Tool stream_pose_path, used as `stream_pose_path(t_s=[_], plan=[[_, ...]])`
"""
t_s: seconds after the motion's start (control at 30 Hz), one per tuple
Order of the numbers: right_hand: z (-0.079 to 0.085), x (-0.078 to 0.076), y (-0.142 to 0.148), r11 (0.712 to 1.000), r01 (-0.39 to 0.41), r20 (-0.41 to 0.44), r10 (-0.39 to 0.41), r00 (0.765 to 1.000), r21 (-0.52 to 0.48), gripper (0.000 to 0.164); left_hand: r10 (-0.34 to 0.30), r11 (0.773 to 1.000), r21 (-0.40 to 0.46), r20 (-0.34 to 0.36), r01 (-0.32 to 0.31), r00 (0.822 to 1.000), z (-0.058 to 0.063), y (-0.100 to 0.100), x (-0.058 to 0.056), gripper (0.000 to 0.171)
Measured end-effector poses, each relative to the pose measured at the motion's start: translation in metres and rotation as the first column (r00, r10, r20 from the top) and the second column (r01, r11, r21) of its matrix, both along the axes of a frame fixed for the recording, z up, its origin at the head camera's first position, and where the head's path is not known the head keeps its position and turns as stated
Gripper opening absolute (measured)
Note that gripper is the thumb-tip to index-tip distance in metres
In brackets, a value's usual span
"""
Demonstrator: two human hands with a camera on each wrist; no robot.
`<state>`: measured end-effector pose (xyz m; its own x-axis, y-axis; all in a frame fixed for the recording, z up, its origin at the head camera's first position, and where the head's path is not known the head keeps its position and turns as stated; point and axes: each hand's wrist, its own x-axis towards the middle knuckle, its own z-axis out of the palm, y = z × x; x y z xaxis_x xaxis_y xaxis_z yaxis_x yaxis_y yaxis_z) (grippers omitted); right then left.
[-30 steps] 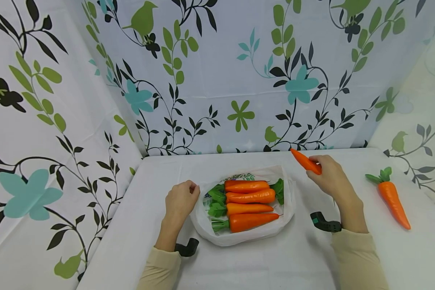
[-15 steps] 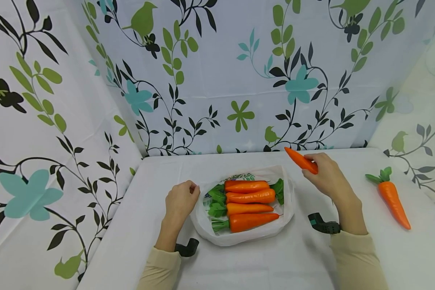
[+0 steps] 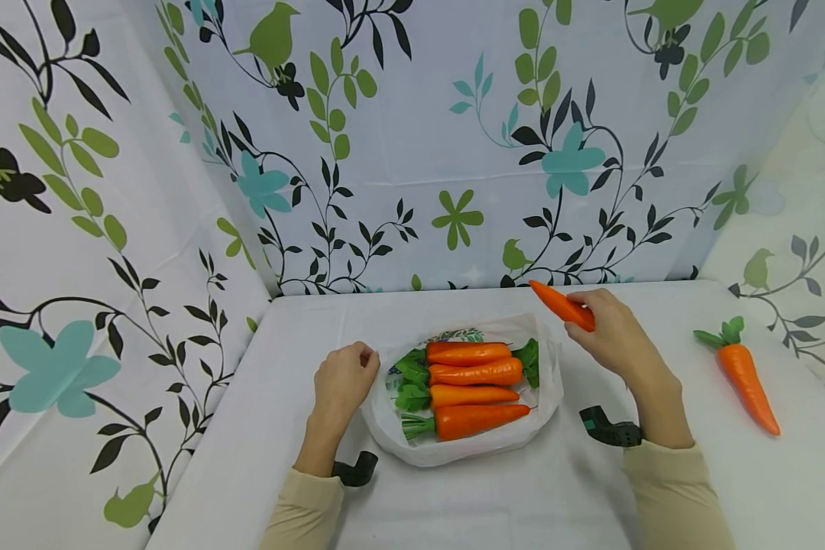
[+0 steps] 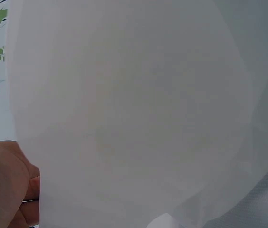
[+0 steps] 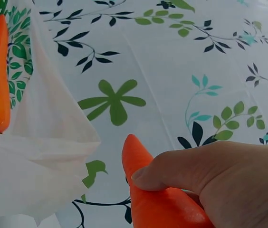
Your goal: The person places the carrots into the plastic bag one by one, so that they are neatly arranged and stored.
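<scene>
In the head view a white bag (image 3: 464, 451) lies opened upward with several orange carrots (image 3: 481, 416) inside, green tops mostly toward the left. My left hand (image 3: 340, 382) pinches the bag's left rim with curled fingers; in the left wrist view the bag's wall (image 4: 134, 104) fills most of the picture and hides the fingertips. To the right of the bag, raised near the table's far edge, my right hand (image 3: 608, 328) grips a carrot (image 3: 560, 303). Its bare tip points to the far left; in the right wrist view the thumb presses along the carrot (image 5: 160, 204).
Another carrot (image 3: 745, 386) with a green top lies on the white table (image 3: 488, 512) at the right. A patterned cloth (image 3: 399, 153) with leaves, flowers and birds hangs behind the table and along its sides.
My right hand has moved left, carrying the carrot toward the bag. The left hand, the bag and the carrots in it stay where they were.
</scene>
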<state>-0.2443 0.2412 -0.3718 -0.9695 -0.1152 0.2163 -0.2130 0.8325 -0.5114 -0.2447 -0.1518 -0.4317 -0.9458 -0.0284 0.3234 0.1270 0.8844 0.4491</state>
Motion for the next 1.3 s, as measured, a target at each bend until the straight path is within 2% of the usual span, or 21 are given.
stream_pose_path(t_s=[0.53,1.3], plan=[[0.001,0.002,-0.014,0.998,-0.054,-0.032,0.056,0.998,0.042,0.045,0.002,1.000,0.004,0.002,-0.002,1.000,-0.001,0.000,0.000,0.021],[-0.001,0.002,-0.019,0.994,-0.091,0.003,0.091,0.996,0.057,0.043,-0.006,1.000,0.000,0.003,0.006,1.000,0.000,0.001,0.000,0.022]])
